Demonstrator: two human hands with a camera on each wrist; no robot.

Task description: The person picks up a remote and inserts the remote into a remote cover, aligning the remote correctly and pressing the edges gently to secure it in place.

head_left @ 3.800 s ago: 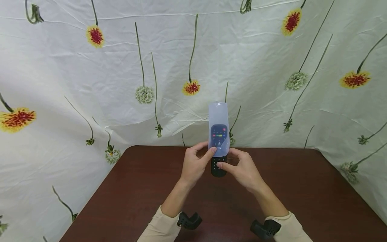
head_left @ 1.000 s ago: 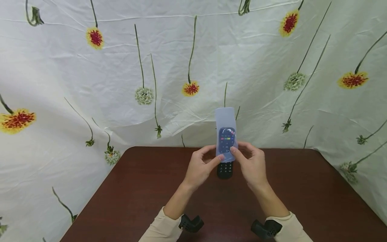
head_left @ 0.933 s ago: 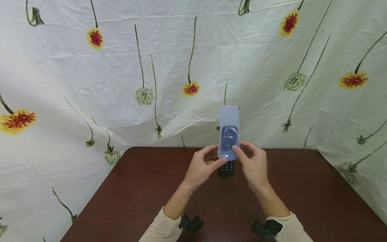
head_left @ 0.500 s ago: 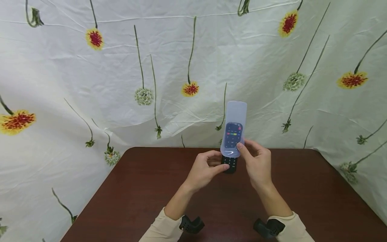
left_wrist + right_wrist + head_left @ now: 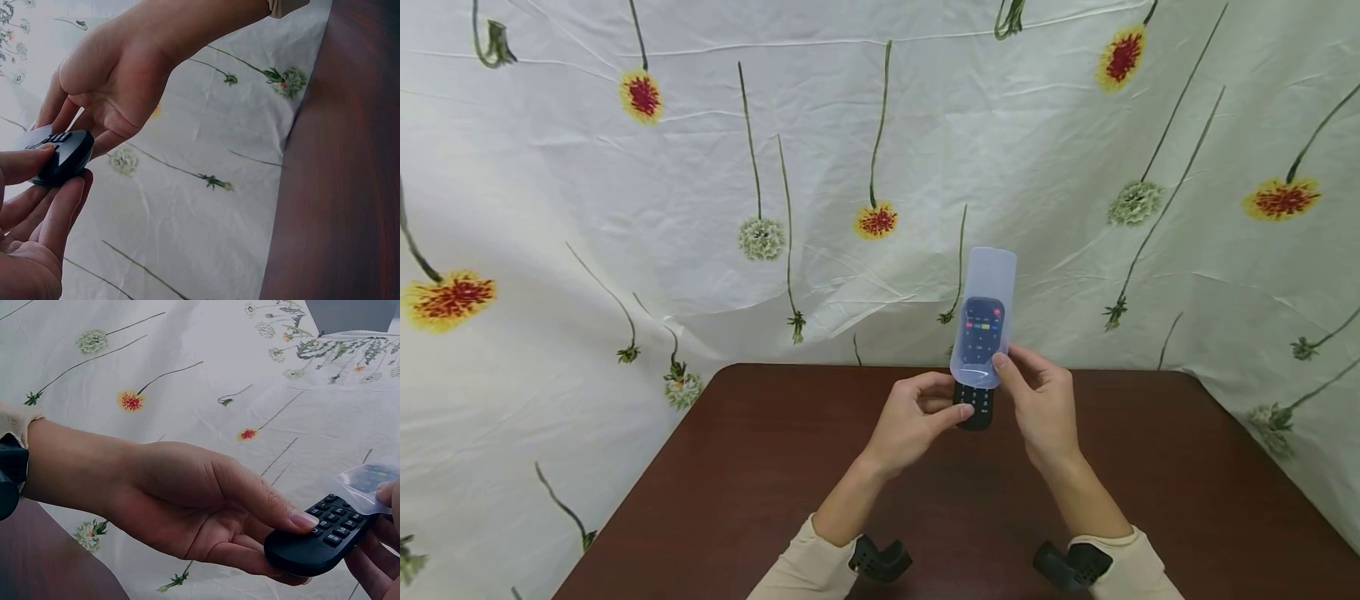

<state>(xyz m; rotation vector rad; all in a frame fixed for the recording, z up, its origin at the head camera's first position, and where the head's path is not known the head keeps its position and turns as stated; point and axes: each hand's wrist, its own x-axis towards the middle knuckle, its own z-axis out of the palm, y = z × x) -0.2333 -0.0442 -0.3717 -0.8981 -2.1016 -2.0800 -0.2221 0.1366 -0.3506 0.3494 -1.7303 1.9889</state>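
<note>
A black remote control (image 5: 974,408) is held upright above the table's far part. A translucent plastic sleeve (image 5: 990,271) covers its upper part and reaches well past its top. The lower end with number keys sticks out. My left hand (image 5: 910,423) grips this bare end, thumb on the keys; in the right wrist view, that left hand (image 5: 206,500) holds the remote (image 5: 312,550) from below. My right hand (image 5: 1045,408) pinches the sleeve near its mouth from the right, thumb in front. In the left wrist view, the right hand (image 5: 119,81) is behind the remote's dark end (image 5: 65,159).
A dark reddish-brown table (image 5: 820,483) lies under the arms. Close behind its far edge hangs a white cloth (image 5: 820,167) with printed flowers. Each wrist wears a black camera mount (image 5: 882,560) over a cream sleeve.
At first my left hand held the plastic sleeve and my right the remote's lower end. My right hand went up to the sleeve, my left down to the bare end. Everything shifted right.
</note>
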